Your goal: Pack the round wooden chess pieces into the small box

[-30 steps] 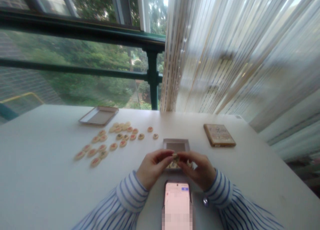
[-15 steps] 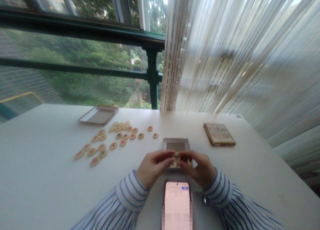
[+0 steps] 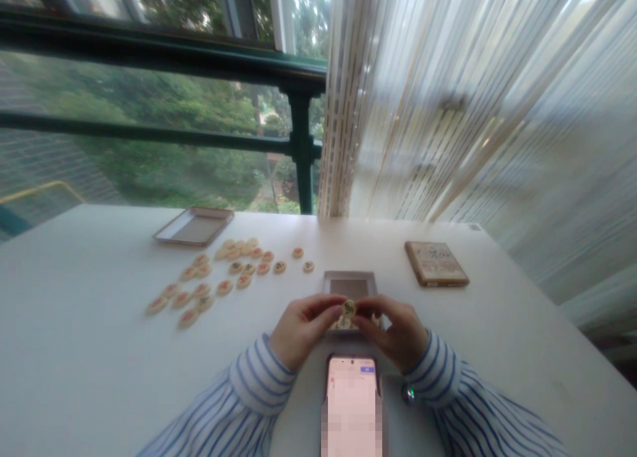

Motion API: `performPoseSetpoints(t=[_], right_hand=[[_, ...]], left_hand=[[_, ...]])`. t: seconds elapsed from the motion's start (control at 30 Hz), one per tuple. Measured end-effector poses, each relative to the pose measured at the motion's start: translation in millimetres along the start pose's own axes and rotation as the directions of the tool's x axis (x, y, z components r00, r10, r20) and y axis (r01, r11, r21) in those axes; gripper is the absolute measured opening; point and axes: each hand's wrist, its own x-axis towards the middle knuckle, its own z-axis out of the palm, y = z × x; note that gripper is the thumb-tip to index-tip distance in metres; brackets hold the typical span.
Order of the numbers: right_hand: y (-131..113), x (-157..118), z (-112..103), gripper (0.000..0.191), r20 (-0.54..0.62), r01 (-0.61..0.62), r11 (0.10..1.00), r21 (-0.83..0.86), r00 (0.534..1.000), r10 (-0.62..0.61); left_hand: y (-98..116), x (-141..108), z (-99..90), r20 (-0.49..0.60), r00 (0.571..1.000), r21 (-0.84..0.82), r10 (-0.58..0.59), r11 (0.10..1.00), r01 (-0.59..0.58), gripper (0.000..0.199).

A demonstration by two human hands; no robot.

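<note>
Between the fingertips of both hands is a round wooden piece (image 3: 349, 308) with a dark character on it. My left hand (image 3: 306, 327) pinches its left side, my right hand (image 3: 395, 327) its right side. Just beneath is a small grey box (image 3: 350, 277), with a few pieces in its near part, partly hidden by the fingers. Several round pieces with red or black characters lie to the left, among them a red-marked one (image 3: 224, 287). Two more, one red-marked (image 3: 297, 253) and one black-marked (image 3: 308, 266), lie beyond the box to its left.
A phone (image 3: 352, 404) lies in front of the box, a small shiny round object (image 3: 408, 394) by the right cuff. An open tray (image 3: 194, 227) stands at the back left, a flat patterned box (image 3: 436, 264) at the right. Railing and curtain are behind the white table (image 3: 99, 351).
The held piece has turned slightly between the fingertips, and its character looks different in angle. Both hands stay nearly in place. The view has shifted a little.
</note>
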Motion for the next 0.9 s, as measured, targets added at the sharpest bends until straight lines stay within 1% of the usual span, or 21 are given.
performPoseSetpoints(t=[0.17, 0.5, 0.63, 0.77, 0.9], right_hand=[[2.2, -0.5, 1.2, 0.018, 0.008, 0.020, 1.000, -0.018, 1.000, -0.020], [2.8, 0.0, 0.5, 0.019, -0.001, 0.072, 0.992, -0.103, 0.997, -0.073], [2.7, 1.0, -0.4, 0.022, 0.018, 0.111, 0.986, -0.126, 0.994, -0.110], [2.4, 1.3, -0.8, 0.023, 0.023, 0.123, 0.984, -0.133, 0.992, -0.121], [0.6, 1.3, -1.4, 0.022, 0.023, 0.114, 0.984, -0.139, 0.993, -0.112]], left_hand=[[1.6, -0.6, 1.4, 0.007, 1.000, 0.002, -0.024, 1.000, 0.024, 0.032], [2.0, -0.8, 0.7, 0.003, 1.000, 0.071, 0.009, 0.997, -0.009, 0.033], [1.9, -1.3, 1.9, 0.014, 1.000, 0.059, 0.011, 0.998, -0.012, 0.032], [-1.3, -0.7, 2.3, -0.005, 1.000, 0.017, 0.023, 1.000, -0.023, 0.035], [-1.2, -0.4, 1.8, 0.005, 1.000, 0.039, 0.030, 0.999, -0.030, 0.029]])
